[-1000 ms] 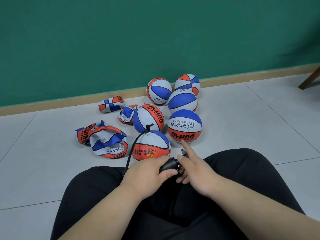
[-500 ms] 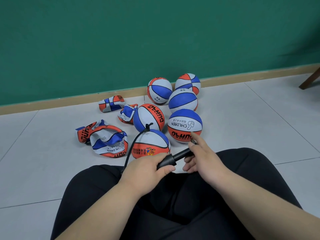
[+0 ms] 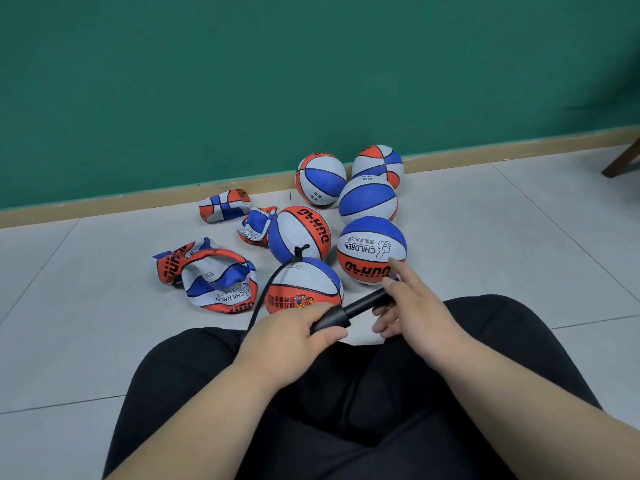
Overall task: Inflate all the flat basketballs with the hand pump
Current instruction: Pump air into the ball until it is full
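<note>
1. The person sits on the tiled floor (image 3: 485, 237) with legs (image 3: 346, 393) in dark trousers (only the lap shows), and both hands meet just above them.
2. The left hand (image 3: 291, 336) grips the pump (image 3: 349, 308) at its thick barrel end. The fingers curl over the top and the thumb lies along the near side, so most of the barrel is hidden in the palm.
3. The pump's thinner shaft slants up and to the right out of that fist to the right hand (image 3: 412, 310).
4. The right hand holds the far end of the shaft. Its lower fingers curl beneath it, while the index finger points straight out towards the balls. The handle is mostly hidden behind the fingers.
5. A black hose (image 3: 263, 296) comes out from under the left hand, arcs upward and plugs into the top of the ball (image 3: 304, 285).
6. That ball rests on the floor just beyond the left knuckles, apart from both hands, and looks nearly round.
7. Five round balls (image 3: 372, 249) cluster behind it, and the nearest sits just past the right index fingertip.
8. Three flat balls (image 3: 216, 275) lie crumpled to the left. The largest is beside the ball, and two smaller ones lie nearer the green wall (image 3: 242, 81).
</note>
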